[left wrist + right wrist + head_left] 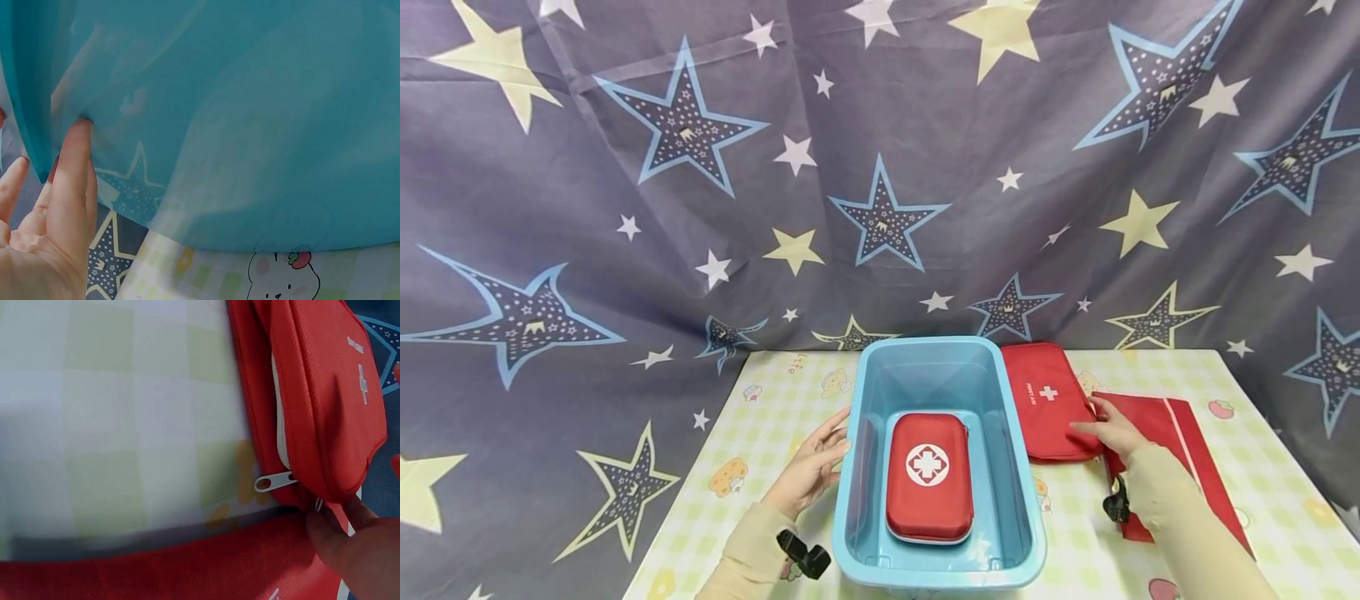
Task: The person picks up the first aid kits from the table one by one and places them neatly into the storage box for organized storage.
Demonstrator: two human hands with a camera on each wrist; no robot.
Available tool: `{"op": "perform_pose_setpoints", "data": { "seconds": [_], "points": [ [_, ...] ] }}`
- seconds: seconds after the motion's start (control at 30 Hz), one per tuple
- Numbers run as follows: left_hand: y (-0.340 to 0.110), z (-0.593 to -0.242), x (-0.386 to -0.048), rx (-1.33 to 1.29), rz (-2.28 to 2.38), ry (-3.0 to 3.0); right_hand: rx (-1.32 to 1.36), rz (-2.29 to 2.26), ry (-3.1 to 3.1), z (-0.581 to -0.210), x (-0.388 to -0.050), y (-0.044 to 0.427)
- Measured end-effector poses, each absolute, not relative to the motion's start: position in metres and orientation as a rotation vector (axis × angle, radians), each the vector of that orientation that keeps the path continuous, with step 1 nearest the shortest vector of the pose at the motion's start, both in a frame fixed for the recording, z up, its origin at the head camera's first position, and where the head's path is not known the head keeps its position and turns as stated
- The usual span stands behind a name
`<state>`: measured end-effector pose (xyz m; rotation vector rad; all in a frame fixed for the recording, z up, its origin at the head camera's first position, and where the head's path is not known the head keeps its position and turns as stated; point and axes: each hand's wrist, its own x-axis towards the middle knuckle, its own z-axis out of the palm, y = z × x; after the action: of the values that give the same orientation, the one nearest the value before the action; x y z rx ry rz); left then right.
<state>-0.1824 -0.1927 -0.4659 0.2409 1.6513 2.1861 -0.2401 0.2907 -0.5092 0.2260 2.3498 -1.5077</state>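
A light blue plastic bin stands on the table, and a red hard-shell first aid case with a white cross emblem lies inside it. My left hand is at the bin's left side, its fingers extended against the wall. To the right of the bin lies a soft red first aid pouch with a white cross. The fingers of my right hand hold the pouch's right edge, by the zipper pull; the thumb reaches over its front. Part of the grip is hidden.
A flat red item with a pale stripe lies right of the pouch, partly under my right forearm. A checked cloth with cartoon prints covers the table. Behind it hangs a dark star-patterned curtain.
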Motion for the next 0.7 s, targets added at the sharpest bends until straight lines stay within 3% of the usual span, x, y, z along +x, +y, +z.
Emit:
{"op": "perform_pose_setpoints", "data": {
  "seconds": [0.7],
  "points": [
    [-0.193, -0.464, -0.183, 0.221, 2.184, 1.643, 0.193, -0.987, 2.639, -0.523, -0.246, 0.279]
  ]
}}
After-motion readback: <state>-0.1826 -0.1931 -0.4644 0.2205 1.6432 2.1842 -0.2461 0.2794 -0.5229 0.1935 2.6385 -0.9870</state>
